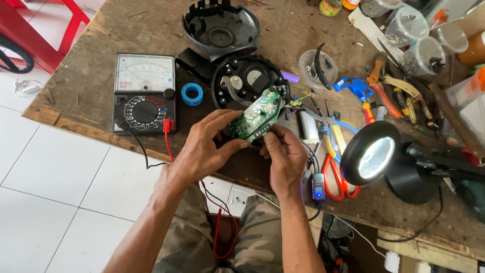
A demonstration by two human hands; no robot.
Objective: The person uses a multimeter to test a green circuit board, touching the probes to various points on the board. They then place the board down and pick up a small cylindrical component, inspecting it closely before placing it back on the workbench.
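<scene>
Both the left hand (pixel 204 146) and right hand (pixel 285 156) grip a green circuit board (pixel 255 115) over a scarred, cluttered wooden workbench (pixel 91 86) above white floor tiles (pixel 55 172)

circuit board (pixel 255 115): green
tape roll (pixel 192 94): blue
scissors (pixel 337 174): red handles
tabletop (pixel 91 71): worn brown
trousers (pixel 257 242): camouflage pattern

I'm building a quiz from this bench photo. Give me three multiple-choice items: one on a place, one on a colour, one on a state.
1. Where does the multimeter lie?
A. left of the hands
B. right of the lamp
C. on the floor

2. What colour is the circuit board?
A. red
B. green
C. white

3. The magnifier lamp is:
A. off
B. lit
C. covered

Key: 1 A, it sits left of the left hand. 2 B, the board held by both hands, right hand included, is green. 3 B, its lens glows white.
</scene>
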